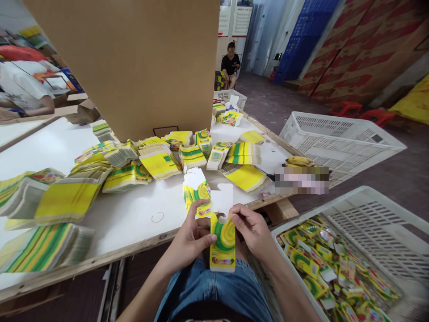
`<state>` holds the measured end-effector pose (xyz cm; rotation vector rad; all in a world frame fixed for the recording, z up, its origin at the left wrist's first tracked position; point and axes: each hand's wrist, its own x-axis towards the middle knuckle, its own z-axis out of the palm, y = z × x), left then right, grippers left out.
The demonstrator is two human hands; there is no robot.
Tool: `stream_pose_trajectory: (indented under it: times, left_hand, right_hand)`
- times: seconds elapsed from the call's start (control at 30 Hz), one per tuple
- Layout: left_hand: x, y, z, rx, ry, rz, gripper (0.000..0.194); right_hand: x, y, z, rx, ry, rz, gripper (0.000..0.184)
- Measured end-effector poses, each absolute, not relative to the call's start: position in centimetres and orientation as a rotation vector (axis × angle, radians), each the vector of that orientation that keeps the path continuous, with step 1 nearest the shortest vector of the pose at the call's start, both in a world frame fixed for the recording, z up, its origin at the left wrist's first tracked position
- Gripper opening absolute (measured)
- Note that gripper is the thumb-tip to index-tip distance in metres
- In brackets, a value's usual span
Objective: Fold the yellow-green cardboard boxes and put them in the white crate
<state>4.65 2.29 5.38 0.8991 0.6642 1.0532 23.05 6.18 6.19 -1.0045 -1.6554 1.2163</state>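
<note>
A yellow and green printed carton [222, 250] is upright above my lap, its white flaps standing up at the top. My left hand [194, 235] grips its left side, thumb on the printed front. At its upper right edge, the fingers of my right hand [250, 228] are pinched. Just behind, on the table edge, lie several more cartons [197, 193] with white die-cut flaps showing. Whether the held carton is fully folded into a box, I cannot tell.
Stacks of flat cartons [159, 158] spread across the white table [144, 203]. A large cardboard sheet [140, 67] stands behind them. At right, a white crate [365, 201] holds many filled-looking cartons; another crate [345, 134] stands beyond bananas [299, 161]. A person [230, 65] sits far back; another [25, 85] is at left.
</note>
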Motion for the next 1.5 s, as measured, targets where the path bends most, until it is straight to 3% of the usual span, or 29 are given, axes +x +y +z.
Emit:
stream_pose_trajectory:
  times: [0.07, 0.13, 0.27, 0.4, 0.67, 0.83, 1.1, 1.17, 1.33, 1.4, 1.5]
  left_hand:
    - [4.7, 2.4, 5.1, 0.884, 0.665, 1.059, 0.073]
    - [4.8, 2.5, 4.7, 0.905, 0.689, 1.066, 0.065]
    - [5.0, 2.8, 4.2, 1.041, 0.896, 1.112, 0.046]
    - [5.3, 2.8, 4.4, 1.111, 0.999, 1.096, 0.049]
    - [5.3, 2.8, 5.3, 1.065, 0.879, 1.085, 0.049]
    - [5.2, 3.0, 4.6, 0.964, 0.855, 1.147, 0.048]
    - [6.5, 3.0, 4.9, 1.007, 0.925, 1.131, 0.044]
    - [6.7, 3.2, 4.9, 1.111, 1.018, 1.165, 0.044]
    - [5.2, 4.6, 3.6, 1.486, 1.462, 1.253, 0.05]
    - [4.7, 4.9, 3.1, 1.579, 1.499, 1.178, 0.055]
    - [4.6, 5.0, 2.8, 1.641, 1.433, 1.102, 0.054]
  right_hand:
    - [23.0, 6.3, 5.9, -1.011, -1.613, 1.217, 0.02]
    - [23.1, 6.6, 5.5, -1.051, -1.491, 1.193, 0.018]
    - [23.8, 7.1, 5.6, -1.139, -1.389, 1.267, 0.033]
    - [24.0, 7.3, 6.4, -1.135, -1.573, 1.506, 0.042]
    - [22.5, 6.9, 6.2, -1.266, -1.734, 1.169, 0.031]
    - [22.3, 6.4, 6.2, -1.241, -1.704, 1.158, 0.037]
    - [23.5, 6.3, 5.3, -1.203, -1.616, 1.09, 0.026]
    - [25.1, 5.9, 5.9, -1.269, -1.593, 0.949, 0.024]
    - [30.1, 5.6, 7.5, -1.569, -1.588, 0.035, 0.028]
    - [29.5, 6.2, 6.7, -1.562, -1.636, 0.125, 0.03]
    - [25.6, 7.9, 3.8, -1.476, -1.613, 0.657, 0.029]
